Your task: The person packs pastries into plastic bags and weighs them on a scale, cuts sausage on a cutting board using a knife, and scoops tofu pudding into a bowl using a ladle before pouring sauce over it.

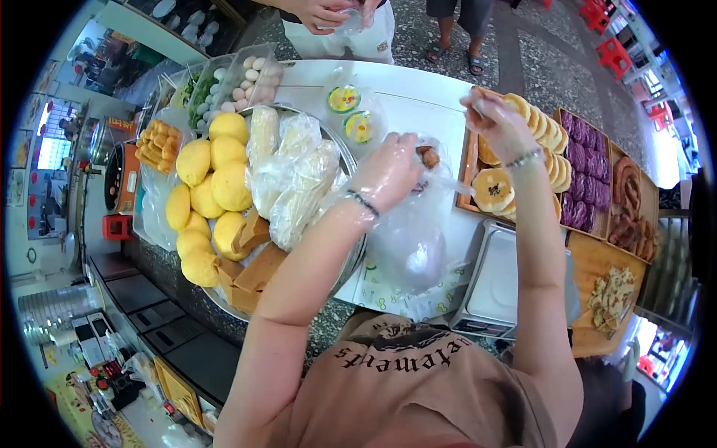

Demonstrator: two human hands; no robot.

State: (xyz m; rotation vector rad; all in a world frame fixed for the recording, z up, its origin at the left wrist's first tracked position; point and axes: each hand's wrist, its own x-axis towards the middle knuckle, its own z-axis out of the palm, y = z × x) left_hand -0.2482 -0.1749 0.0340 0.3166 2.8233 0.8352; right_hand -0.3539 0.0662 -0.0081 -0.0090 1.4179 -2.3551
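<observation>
My left hand [388, 170], in a clear plastic glove, has its fingers closed at the mouth of a clear plastic bag [414, 250]. A small brown food piece [428, 157] shows just right of those fingertips. The bag lies on the white table and bulges around something pale that I cannot make out. My right hand [502, 125], also in a clear glove, is raised over the left end of a wooden tray of round flat cakes [493, 188]. Its fingers are bent together, and whether they hold anything is too unclear to tell. Two yellow-labelled lids [344, 98] lie beyond my left hand.
Yellow buns [231, 185], bagged corn [302, 194] and brown cake blocks [258, 278] fill a round tray on the left. Boxes of eggs [250, 81] stand behind. Purple rolls [586, 164] and a metal scale [489, 276] are at the right. A person [340, 33] stands across the table.
</observation>
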